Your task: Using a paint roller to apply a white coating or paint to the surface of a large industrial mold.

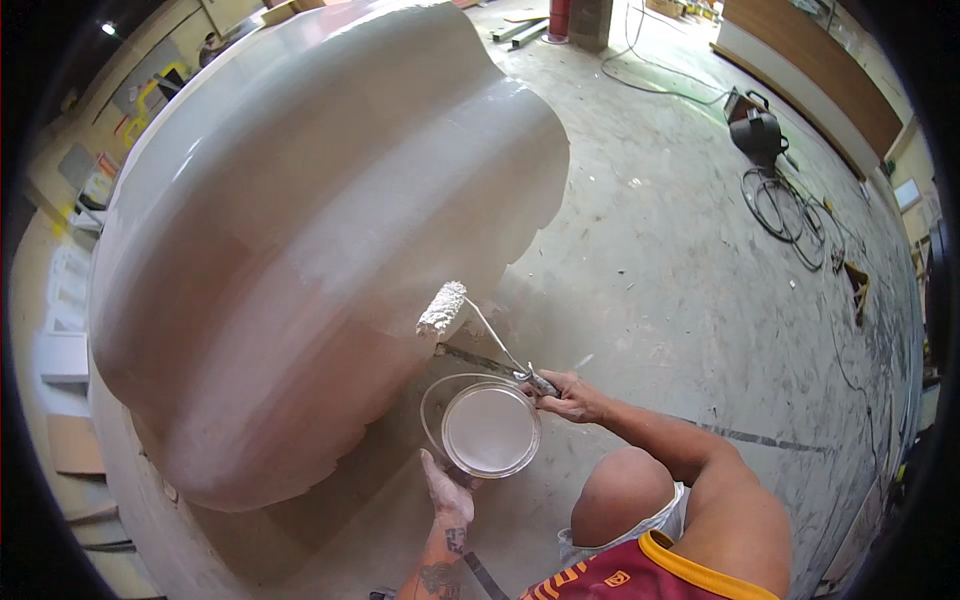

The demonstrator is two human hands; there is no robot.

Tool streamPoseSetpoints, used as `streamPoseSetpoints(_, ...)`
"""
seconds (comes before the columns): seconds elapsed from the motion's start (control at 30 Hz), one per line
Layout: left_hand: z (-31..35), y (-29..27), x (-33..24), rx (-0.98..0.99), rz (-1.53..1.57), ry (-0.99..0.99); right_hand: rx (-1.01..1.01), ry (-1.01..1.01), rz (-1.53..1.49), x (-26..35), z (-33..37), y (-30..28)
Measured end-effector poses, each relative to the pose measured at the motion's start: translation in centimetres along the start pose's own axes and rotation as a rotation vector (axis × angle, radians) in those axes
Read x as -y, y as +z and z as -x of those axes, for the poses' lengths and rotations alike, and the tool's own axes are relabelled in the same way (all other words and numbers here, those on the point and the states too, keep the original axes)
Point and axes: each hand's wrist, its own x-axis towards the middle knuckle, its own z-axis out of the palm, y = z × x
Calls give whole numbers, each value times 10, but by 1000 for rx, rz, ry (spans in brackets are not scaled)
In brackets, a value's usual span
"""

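My right hand [572, 397] is closed round the handle of a paint roller [441, 308]. The roller's fluffy sleeve is coated in whitish paint and sits close to the lower right edge of a large curved shell [310, 240]; I cannot tell whether they touch. The shell is glossy grey and pinkish, with rounded ridges. Below the roller, my left hand [450, 492] supports a round paint bucket [491, 474] from its near side, thumb up and most fingers hidden beneath. Pale paint [488, 425] shows inside the bucket, whose thin handle hangs to the left.
My bent knee [625, 495] is beside the bucket. A black machine [757, 135] and a coil of dark cable [785, 215] lie on the stained concrete floor [690, 300] at far right. A red post [557, 20] stands at the back. White shelving [65, 355] lines the left.
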Motion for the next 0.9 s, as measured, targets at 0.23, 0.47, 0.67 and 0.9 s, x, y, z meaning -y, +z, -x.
streamPoseSetpoints(0.23, -9, -48, 19, -136, -63, 123, 171, -102, 81, 14, -15, 34)
streamPoseSetpoints(0.47, -9, -178, 23, -399, -389, 201, 582, -311, 259, 68, -50, 99)
streamPoseSetpoints(0.67, 16, -254, 20, -292, -219, 50, 923, -267, 351, 130, -48, 139)
streamPoseSetpoints(0.9, 66, -305, 14, -351, -777, 127, 831, -434, 541, 154, -34, 149)
